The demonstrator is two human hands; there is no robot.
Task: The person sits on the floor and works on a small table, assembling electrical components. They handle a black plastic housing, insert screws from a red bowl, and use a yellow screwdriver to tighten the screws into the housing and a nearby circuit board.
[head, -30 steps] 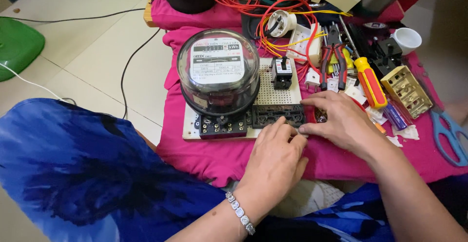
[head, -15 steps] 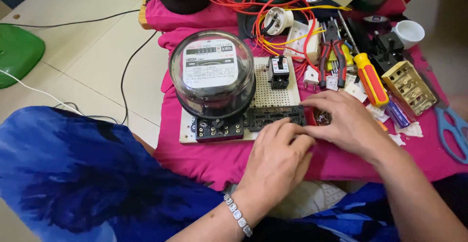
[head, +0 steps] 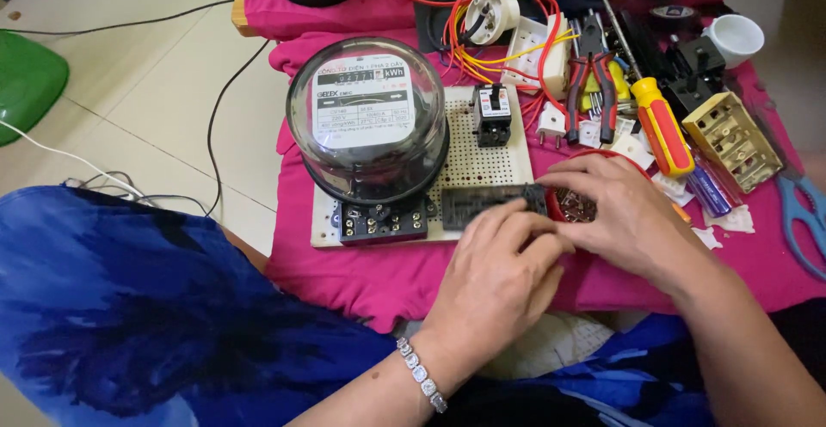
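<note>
A round glass-domed electricity meter (head: 368, 117) stands on a white perforated board (head: 482, 165) over a pink cloth. Below the meter sits a black terminal block (head: 383, 221). My left hand (head: 499, 281), wearing a bracelet, curls its fingers onto a black rectangular cover (head: 482, 203) lying on the board's front right. My right hand (head: 628, 212) rests just to the right, with its fingertips at a small red dish of screws (head: 575, 207). Whether it pinches a screw is hidden. A small black breaker (head: 492, 114) is mounted at the back of the board.
Right of the board lie red-handled pliers (head: 589, 83), an orange-handled screwdriver (head: 658, 122), a brass-coloured block (head: 731, 139), blue scissors (head: 804, 212) and a white cup (head: 733, 38). Red and yellow wires (head: 469, 14) tangle behind. A green object (head: 26, 83) and cables lie on the tiled floor at left.
Both hands stay at the black cover and the red dish with only small finger movements. The view has shifted slightly.
</note>
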